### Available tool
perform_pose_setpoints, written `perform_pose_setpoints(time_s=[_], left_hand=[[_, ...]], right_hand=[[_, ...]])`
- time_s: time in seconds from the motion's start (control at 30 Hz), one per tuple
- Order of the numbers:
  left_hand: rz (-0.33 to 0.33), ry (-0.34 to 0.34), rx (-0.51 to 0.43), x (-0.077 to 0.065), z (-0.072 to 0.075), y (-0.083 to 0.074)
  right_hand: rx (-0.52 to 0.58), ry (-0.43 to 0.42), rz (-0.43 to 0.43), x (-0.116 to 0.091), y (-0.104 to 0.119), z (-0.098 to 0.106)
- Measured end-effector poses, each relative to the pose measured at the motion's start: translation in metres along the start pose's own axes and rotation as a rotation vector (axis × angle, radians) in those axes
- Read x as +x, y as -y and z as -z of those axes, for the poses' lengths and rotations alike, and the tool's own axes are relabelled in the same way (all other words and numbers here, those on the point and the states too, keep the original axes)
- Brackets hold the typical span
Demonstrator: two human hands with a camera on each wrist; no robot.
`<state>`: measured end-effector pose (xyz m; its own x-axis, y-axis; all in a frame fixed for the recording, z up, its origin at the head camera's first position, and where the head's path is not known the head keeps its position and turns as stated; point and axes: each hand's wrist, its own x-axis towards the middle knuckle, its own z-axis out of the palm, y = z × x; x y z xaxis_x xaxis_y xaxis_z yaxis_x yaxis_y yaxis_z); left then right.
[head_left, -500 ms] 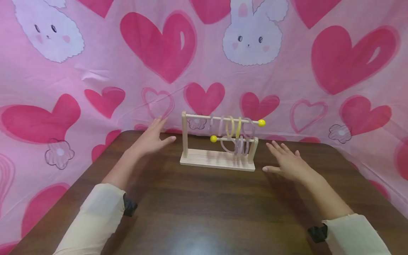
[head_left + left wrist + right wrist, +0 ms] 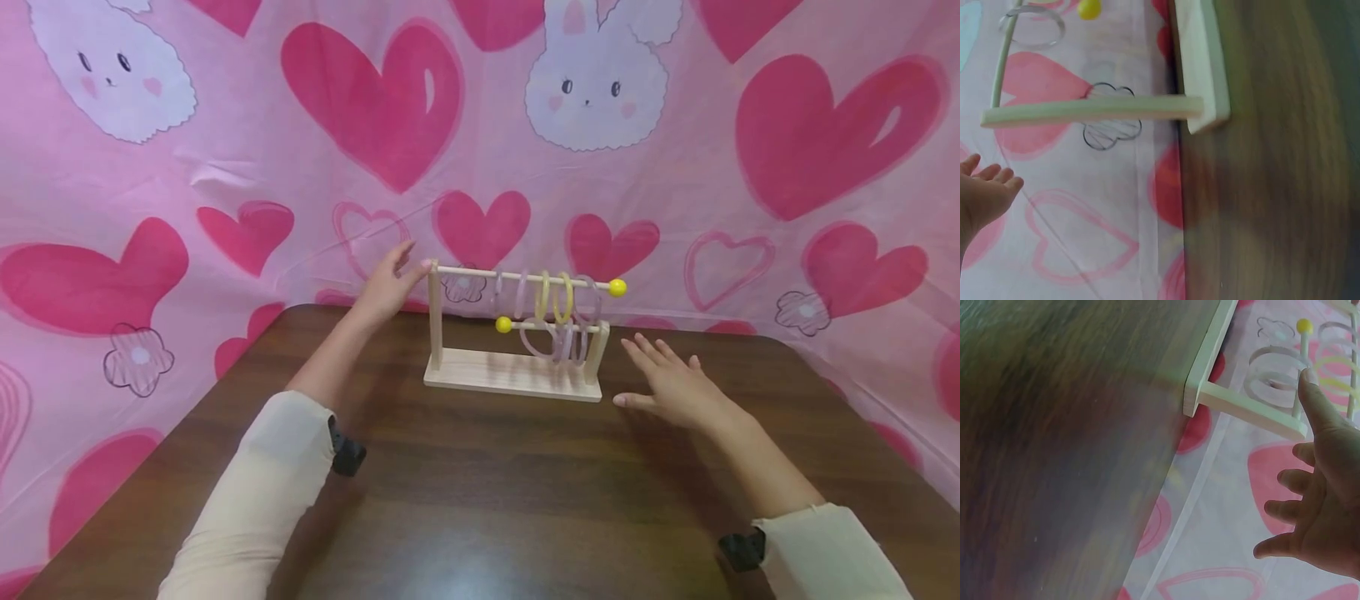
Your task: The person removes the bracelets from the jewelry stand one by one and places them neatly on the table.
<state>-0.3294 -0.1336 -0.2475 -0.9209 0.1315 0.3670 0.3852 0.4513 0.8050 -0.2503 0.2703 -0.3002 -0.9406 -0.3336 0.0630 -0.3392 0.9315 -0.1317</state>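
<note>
A wooden ring rack (image 2: 510, 375) stands on the table, with a tall left post (image 2: 435, 321) and a shorter right post (image 2: 596, 354). Several bracelet-like rings hang from its upper rod (image 2: 468, 272), among them two yellow rings (image 2: 564, 298) between pale purple ones. More translucent purple rings (image 2: 537, 340) hang on the lower rod. My left hand (image 2: 386, 292) is raised beside the tall post, thumb tip right at its top in the head view; the left wrist view shows its fingers spread and holding nothing. To the right of the short post, my right hand (image 2: 678, 387) hovers with fingers extended, empty.
Yellow balls cap the free ends of the upper rod (image 2: 617, 287) and lower rod (image 2: 503, 325). The dark wooden table (image 2: 480, 483) reaches back to a pink cloth (image 2: 337, 167) printed with hearts and rabbits. A dark wrist camera sits at each sleeve cuff.
My left hand has moved up and to the right, to the top of the tall post. The yellow rings hang at a slightly different angle. My right hand has barely shifted.
</note>
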Motion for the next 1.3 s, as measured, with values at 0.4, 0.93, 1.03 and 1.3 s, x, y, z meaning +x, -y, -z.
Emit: perform_pose_setpoints(time_s=[0.4,0.93,1.03,1.3], left_hand=[[-0.005,-0.082,-0.342,0.015,-0.016,-0.007],[0.082,-0.104,-0.470,0.023,-0.037,0.000],[0.064,-0.107,-0.494,0.022,-0.040,0.000],[0.059,-0.136,-0.482,0.020,-0.043,0.001]], right_hand=[[0.011,-0.005,0.007,0.001,0.004,-0.002],[0.004,-0.002,0.009,0.003,0.009,-0.004],[0.001,-0.007,0.016,0.003,0.009,-0.004],[-0.011,-0.062,0.065,0.007,0.008,-0.005]])
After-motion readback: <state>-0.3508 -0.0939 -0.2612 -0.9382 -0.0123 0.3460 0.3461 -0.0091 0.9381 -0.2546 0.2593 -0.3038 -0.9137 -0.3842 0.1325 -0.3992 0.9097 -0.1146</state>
